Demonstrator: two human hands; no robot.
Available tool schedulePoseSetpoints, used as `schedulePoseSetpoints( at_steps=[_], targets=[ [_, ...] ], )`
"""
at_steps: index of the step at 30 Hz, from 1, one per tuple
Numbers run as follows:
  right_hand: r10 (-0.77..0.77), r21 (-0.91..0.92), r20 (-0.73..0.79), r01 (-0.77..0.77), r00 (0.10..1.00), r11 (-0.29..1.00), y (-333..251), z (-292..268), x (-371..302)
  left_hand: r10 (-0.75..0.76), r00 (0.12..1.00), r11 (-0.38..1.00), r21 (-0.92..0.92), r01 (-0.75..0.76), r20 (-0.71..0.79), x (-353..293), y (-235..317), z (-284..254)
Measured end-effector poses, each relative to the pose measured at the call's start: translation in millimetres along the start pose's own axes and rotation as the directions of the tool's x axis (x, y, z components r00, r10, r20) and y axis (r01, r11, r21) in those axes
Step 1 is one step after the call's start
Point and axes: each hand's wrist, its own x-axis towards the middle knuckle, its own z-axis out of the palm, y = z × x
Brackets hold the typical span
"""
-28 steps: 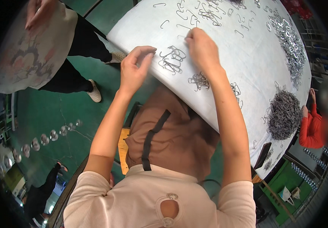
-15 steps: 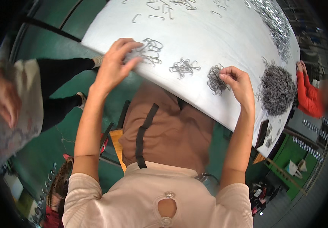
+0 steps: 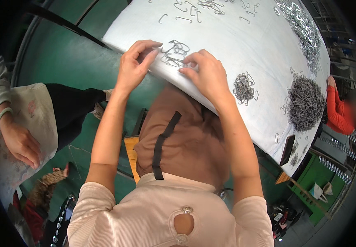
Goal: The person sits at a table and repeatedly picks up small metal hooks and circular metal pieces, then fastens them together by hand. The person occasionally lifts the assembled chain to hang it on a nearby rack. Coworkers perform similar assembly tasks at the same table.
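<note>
On the white tabletop (image 3: 157, 26), a loose cluster of bent wire hooks (image 3: 175, 51) lies near the front edge. My left hand (image 3: 137, 64) is just left of the cluster, thumb and fingers curved and apart, with nothing visible between them. From the right, my right hand (image 3: 206, 74) reaches in with its fingertips at the cluster's right side. Its thumb and index finger are parted, and no hook shows clearly between them. This hand covers part of the tabletop. A small tangled pile of wire hooks (image 3: 244, 87) sits further right.
A large dark heap of hooks (image 3: 305, 102) stands at the right, with shiny metal pieces (image 3: 301, 31) beyond it. Loose hooks (image 3: 192, 10) are scattered at the far side. A person's hand (image 3: 21, 142) shows at left; a person in red (image 3: 339, 109) is at the table's far right.
My right hand has left the small tangled pile and moved left to the hook cluster, now covering where another small pile lay. My left hand stays beside the cluster. The view has shifted slightly.
</note>
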Motion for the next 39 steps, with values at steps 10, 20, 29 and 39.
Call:
schedulePoseSetpoints(
  at_steps=[10, 20, 29, 39],
  targets=[
    [-0.144, -0.382, -0.273, 0.03, 0.951, 0.924, -25, 57, -11, -0.414, 0.905, 0.806, -0.501, 0.315, -0.097, -72, -11, 13],
    [-0.198, -0.403, -0.373, 0.034, 0.907, 0.915, -31, 76, -24, -0.529, 0.83, 0.604, -0.609, 0.514, 0.177, -65, -4, 22],
    [-0.292, -0.359, -0.355, 0.159, 0.888, 0.92, -26, 73, -23, -0.547, 0.803, 0.647, -0.488, 0.585, 0.238, -53, -2, 12],
    [-0.259, -0.405, -0.066, 0.211, 0.964, 0.89, -19, 56, -4, -0.498, 0.837, 0.7, -0.465, 0.542, 0.226, -38, -1, 8]
  ],
)
